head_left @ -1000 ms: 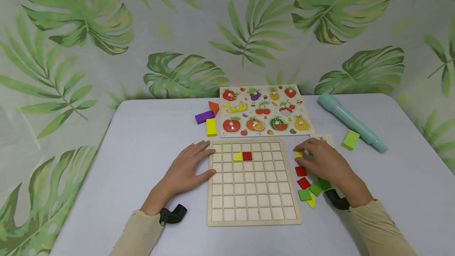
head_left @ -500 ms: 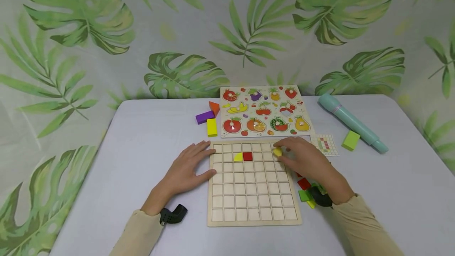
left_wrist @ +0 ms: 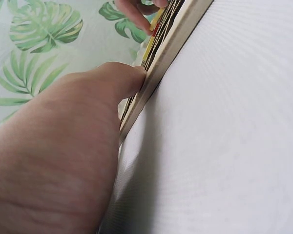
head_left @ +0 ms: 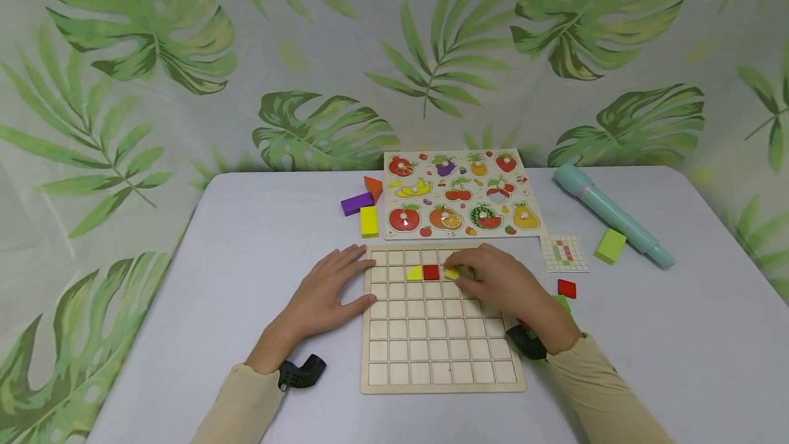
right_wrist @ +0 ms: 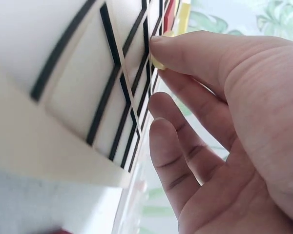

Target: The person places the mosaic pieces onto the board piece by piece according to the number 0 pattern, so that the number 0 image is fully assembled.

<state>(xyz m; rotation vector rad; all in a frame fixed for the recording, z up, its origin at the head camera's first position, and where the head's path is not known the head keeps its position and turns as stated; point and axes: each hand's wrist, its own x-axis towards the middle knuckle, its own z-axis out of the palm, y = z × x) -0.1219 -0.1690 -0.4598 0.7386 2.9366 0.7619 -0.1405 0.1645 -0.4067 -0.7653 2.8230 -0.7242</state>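
Note:
A wooden grid board (head_left: 440,362) lies in front of me on the table. In its second row sit a yellow piece (head_left: 414,273) and a red square piece (head_left: 430,271). My right hand (head_left: 493,281) reaches over the board and pinches a small yellow piece (head_left: 452,273) (right_wrist: 159,62) just right of the red one. My left hand (head_left: 327,293) lies flat on the table with its fingers against the board's left edge (left_wrist: 156,73).
Loose red (head_left: 566,288) and green (head_left: 561,303) pieces lie right of the board, partly behind my right wrist. A pattern card (head_left: 564,253), green block (head_left: 610,245), teal cylinder (head_left: 607,213), fruit puzzle (head_left: 459,194) and coloured blocks (head_left: 364,205) sit farther back.
My right hand picked up a yellow piece from the pile at the right and carried it left over the board to the cell beside the red piece. The left hand stayed put.

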